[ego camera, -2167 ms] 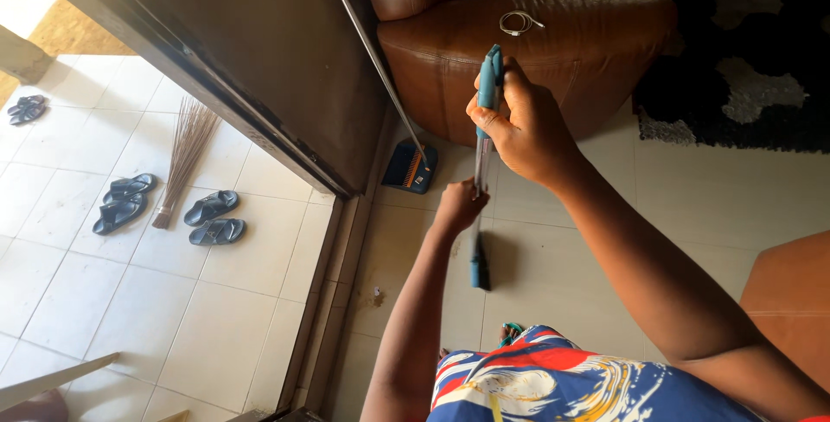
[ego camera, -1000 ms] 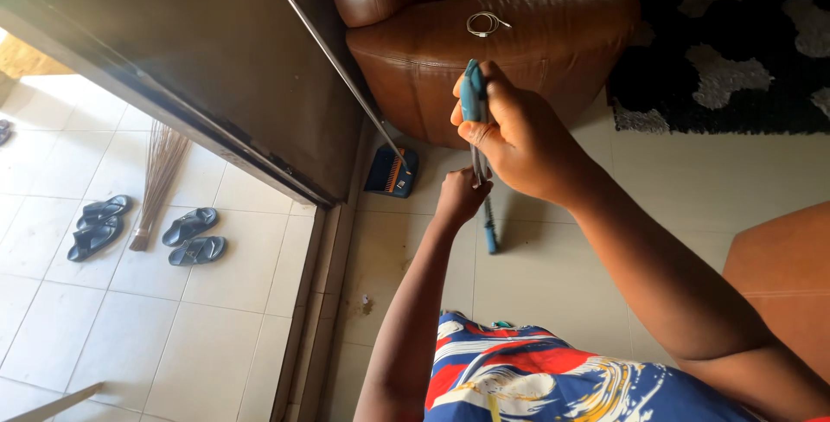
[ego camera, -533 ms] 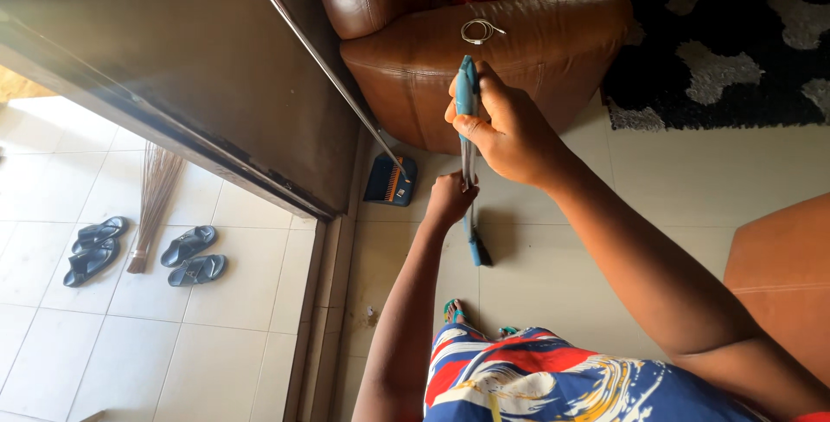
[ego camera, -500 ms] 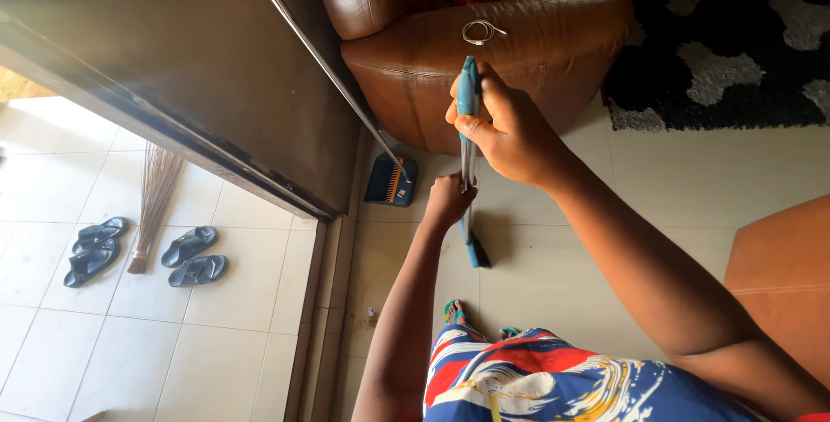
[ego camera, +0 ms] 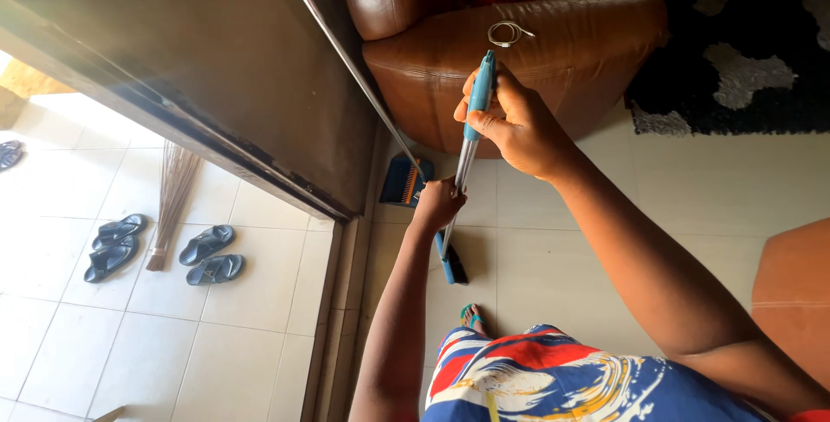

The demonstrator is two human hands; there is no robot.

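Broom handle [ego camera: 467, 158] is gripped near its teal top by the closed right hand [ego camera: 510, 124] and lower down by the closed left hand [ego camera: 437, 204], its head resting on the tiled floor [ego camera: 553, 266] beside the brown leather sofa [ego camera: 519, 59].

- I see no packages, labels, signs or screens anywhere in front of me, from the upper left of the frame to the lower right.
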